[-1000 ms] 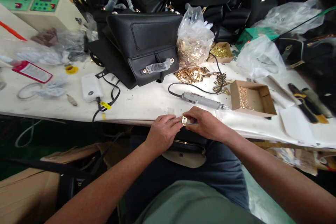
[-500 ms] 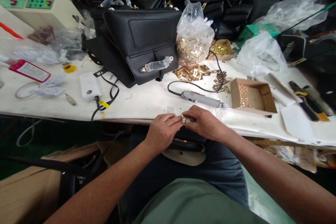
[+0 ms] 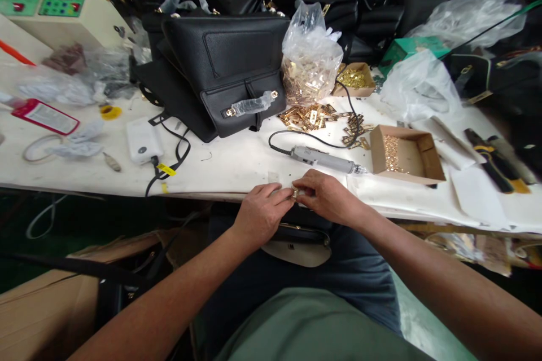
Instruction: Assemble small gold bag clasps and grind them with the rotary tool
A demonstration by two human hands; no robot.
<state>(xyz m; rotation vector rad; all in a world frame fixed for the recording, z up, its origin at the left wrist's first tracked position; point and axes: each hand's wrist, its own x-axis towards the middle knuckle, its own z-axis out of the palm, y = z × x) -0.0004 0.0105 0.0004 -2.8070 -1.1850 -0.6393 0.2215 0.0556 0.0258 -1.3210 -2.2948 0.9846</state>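
Note:
My left hand [image 3: 261,211] and my right hand [image 3: 327,196] meet at the near edge of the white table [image 3: 237,166], both pinching one small gold metal clasp [image 3: 295,191] between the fingertips. Most of the clasp is hidden by my fingers. Below my hands a bag with a pale flap and a dark metal bar [image 3: 298,240] lies on my lap. A grey electric hand tool [image 3: 324,159] with a black cord lies on the table just beyond my right hand.
A black handbag [image 3: 224,62] stands at the back. Beside it are a plastic bag of gold fittings [image 3: 311,62], loose gold fittings [image 3: 311,117] and an open cardboard box of small gold parts [image 3: 404,153]. A white power pack [image 3: 143,140] lies at left, yellow-handled pliers [image 3: 491,161] at right.
Both hands stay together on the clasp; the fingers have closed over it a little more, so less of it shows. The view has shifted slightly.

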